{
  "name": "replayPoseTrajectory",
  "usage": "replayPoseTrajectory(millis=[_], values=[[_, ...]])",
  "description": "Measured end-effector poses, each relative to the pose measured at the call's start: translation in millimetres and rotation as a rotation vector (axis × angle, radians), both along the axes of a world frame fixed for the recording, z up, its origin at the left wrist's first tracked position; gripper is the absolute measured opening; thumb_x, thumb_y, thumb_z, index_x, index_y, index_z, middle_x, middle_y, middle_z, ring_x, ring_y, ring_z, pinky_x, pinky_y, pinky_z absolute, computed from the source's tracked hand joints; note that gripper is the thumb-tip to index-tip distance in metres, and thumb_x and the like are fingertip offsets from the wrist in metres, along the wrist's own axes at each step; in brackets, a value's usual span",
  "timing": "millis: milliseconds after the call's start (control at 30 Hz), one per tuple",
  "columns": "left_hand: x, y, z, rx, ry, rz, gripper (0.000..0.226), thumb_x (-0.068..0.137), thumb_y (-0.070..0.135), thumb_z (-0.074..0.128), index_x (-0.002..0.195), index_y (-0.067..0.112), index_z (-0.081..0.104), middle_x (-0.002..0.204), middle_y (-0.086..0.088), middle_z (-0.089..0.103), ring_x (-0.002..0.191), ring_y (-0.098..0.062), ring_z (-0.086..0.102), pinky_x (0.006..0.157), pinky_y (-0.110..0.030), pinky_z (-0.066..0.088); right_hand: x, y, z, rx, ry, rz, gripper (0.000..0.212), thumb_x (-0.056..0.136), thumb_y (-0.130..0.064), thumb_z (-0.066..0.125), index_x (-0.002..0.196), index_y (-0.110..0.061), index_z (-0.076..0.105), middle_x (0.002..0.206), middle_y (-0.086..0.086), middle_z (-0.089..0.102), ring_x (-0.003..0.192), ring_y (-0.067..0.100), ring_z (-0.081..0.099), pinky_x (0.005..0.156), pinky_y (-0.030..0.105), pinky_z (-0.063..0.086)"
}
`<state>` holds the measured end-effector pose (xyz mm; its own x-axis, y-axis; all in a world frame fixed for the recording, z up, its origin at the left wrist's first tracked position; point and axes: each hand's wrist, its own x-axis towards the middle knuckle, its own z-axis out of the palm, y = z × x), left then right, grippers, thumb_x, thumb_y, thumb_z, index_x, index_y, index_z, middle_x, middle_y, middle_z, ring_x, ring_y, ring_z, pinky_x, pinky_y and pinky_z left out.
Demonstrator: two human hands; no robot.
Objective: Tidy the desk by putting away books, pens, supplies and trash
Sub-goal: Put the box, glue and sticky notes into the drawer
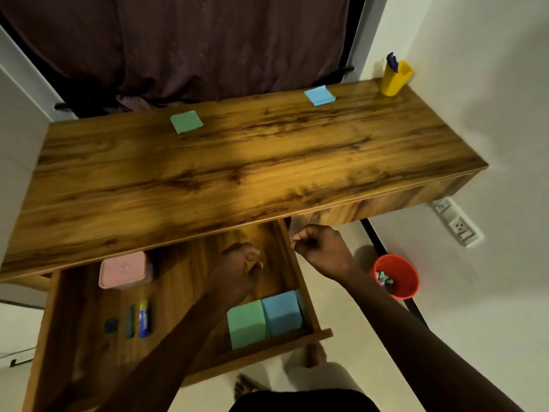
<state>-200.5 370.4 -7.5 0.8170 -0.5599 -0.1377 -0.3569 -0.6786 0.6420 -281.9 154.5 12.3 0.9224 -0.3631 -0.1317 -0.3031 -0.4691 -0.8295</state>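
Beyond both hands runs the desk, a long slab of glossy, dark-streaked wood grain. It carries a green sticky-note pad far ahead of the left hand, a blue sticky-note pad far ahead of the right hand, and a tapered yellow plastic pen cup holding dark pens at the far right corner. The left hand is down inside the open drawer, fingers curled into a fist; I cannot tell whether it holds anything. The right hand hovers just outside the drawer's right wall, fingers curled with the thumb against them, and any contents are too small to make out. Nearer the body than the left hand, two square stacks sit touching side by side, green and blue. To its left lie a pink lidded box, a blue-and-yellow glue stick, a green pen and a small dark object. Right of the right hand a round red bin with scraps stands on the pale floor, below white wall sockets. A dark curtain hangs behind the desk.
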Motion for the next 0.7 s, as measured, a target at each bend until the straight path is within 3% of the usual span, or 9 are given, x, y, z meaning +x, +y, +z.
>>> replayPoseTrajectory(millis=[67, 167, 233, 333, 433, 600, 700], values=[[-1.6, -21.0, 17.8, -0.057, 0.015, 0.019, 0.026, 0.094, 0.033, 0.067, 0.119, 0.028, 0.065, 0.111, 0.016, 0.064, 0.100, -0.002, 0.059, 0.076, -0.014, 0.042, -0.2, -21.0, 6.9, 0.053, -0.012, -0.035, 0.008, 0.087, -0.021, 0.077, 0.084, -0.028, 0.074, 0.091, -0.010, 0.077, 0.091, 0.003, 0.071, 0.091, 0.029, 0.056], [-4.3, -62.8, 36.5, -0.069, -0.011, 0.049, 0.025, 0.093, 0.035, 0.068, 0.117, 0.032, 0.065, 0.113, 0.016, 0.066, 0.104, -0.004, 0.060, 0.090, -0.027, 0.050, 1.7, -59.2, 13.6, 0.120, -0.039, -0.039, 0.003, 0.084, -0.027, 0.077, 0.087, -0.027, 0.076, 0.090, -0.009, 0.077, 0.091, 0.008, 0.072, 0.091, 0.044, 0.058], [-5.2, -93.7, 44.4, -0.096, -0.022, 0.080, 0.023, 0.091, 0.035, 0.069, 0.113, 0.032, 0.066, 0.107, 0.014, 0.069, 0.101, -0.008, 0.065, 0.091, -0.032, 0.053, 3.5, -85.8, 19.1, 0.155, -0.062, -0.058, 0.004, 0.083, -0.030, 0.077, 0.086, -0.028, 0.076, 0.087, -0.008, 0.076, 0.087, 0.010, 0.072, 0.089, 0.047, 0.059], [-7.9, -144.7, 54.2, -0.118, -0.055, 0.117, 0.025, 0.090, 0.034, 0.070, 0.114, 0.029, 0.066, 0.102, 0.011, 0.070, 0.089, -0.009, 0.066, 0.084, -0.034, 0.057, 4.3, -134.2, 28.5, 0.149, -0.076, -0.043, 0.003, 0.087, -0.028, 0.077, 0.089, -0.026, 0.077, 0.084, -0.009, 0.076, 0.083, 0.008, 0.071, 0.085, 0.040, 0.058], [-7.6, -192.1, 58.9, -0.192, -0.091, 0.149, 0.028, 0.087, 0.032, 0.073, 0.112, 0.023, 0.069, 0.104, 0.006, 0.072, 0.090, -0.011, 0.068, 0.082, -0.036, 0.058, 4.8, -182.3, 35.7, 0.149, -0.096, 0.021, 0.003, 0.088, -0.025, 0.075, 0.090, -0.023, 0.077, 0.085, -0.008, 0.077, 0.083, 0.009, 0.072, 0.079, 0.037, 0.058], [-7.5, -256.4, 66.1, -0.231, -0.069, 0.257, 0.024, 0.088, 0.032, 0.075, 0.109, 0.023, 0.070, 0.102, 0.012, 0.070, 0.089, -0.005, 0.066, 0.072, -0.015, 0.049, 8.6, -247.0, 42.1, 0.095, -0.124, 0.076, 0.003, 0.089, -0.021, 0.075, 0.088, -0.023, 0.077, 0.086, -0.009, 0.077, 0.083, 0.005, 0.071, 0.074, 0.023, 0.054], [-3.8, -278.6, 67.6, -0.265, -0.045, 0.297, 0.023, 0.086, 0.031, 0.076, 0.107, 0.026, 0.071, 0.106, 0.011, 0.071, 0.092, -0.007, 0.067, 0.079, -0.027, 0.056, 19.2, -272.1, 44.9, 0.031, -0.099, 0.101, 0.003, 0.089, -0.024, 0.074, 0.091, -0.024, 0.076, 0.090, -0.012, 0.077, 0.084, -0.001, 0.069, 0.071, 0.013, 0.049]])
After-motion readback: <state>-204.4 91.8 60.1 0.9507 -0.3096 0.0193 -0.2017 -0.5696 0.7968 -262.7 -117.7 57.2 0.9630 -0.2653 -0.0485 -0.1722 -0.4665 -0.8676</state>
